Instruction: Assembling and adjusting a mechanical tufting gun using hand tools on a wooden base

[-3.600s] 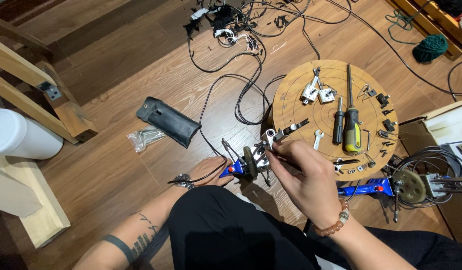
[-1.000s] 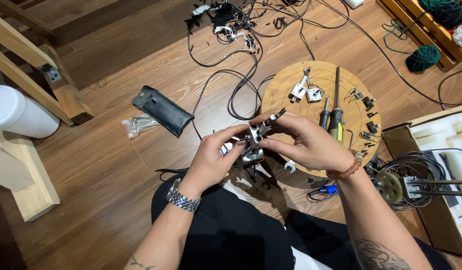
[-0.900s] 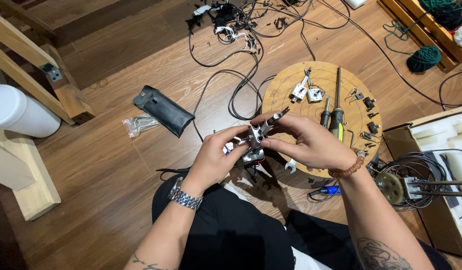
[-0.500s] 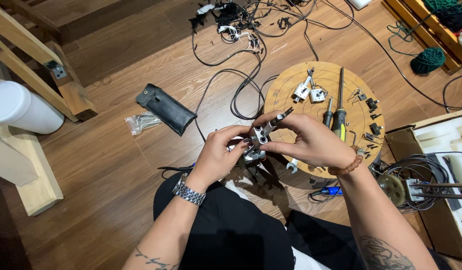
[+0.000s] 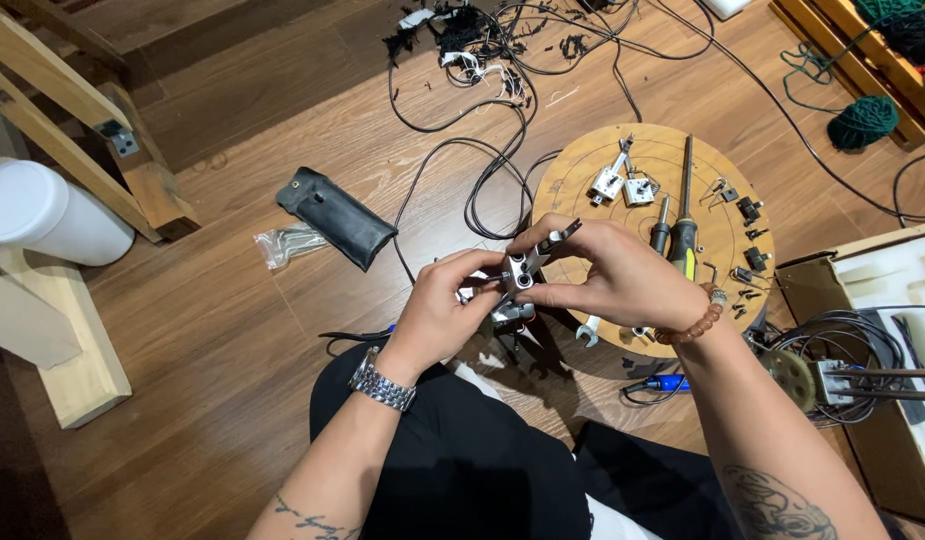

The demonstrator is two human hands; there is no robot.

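Both hands meet over my lap on a small metal assembly, a silver block with round holes and a thin rod sticking up to the right. My left hand grips its lower left side, thumb and fingers pinched on it. My right hand closes over its right side from above, a bead bracelet on that wrist. A second small metal part with red wires hangs just under the block. A steel watch sits on my left wrist.
A round wooden board beyond my hands carries screwdrivers, small metal brackets, a wrench and loose screws. Black cables trail across the floor. A black pouch, white cylinder, wooden frame and a cable-filled box at right.
Compared with 3.6 s ago, my hands have lifted the assembly off the floor and hold it together. Over the last second they barely shift; the view moved slightly.
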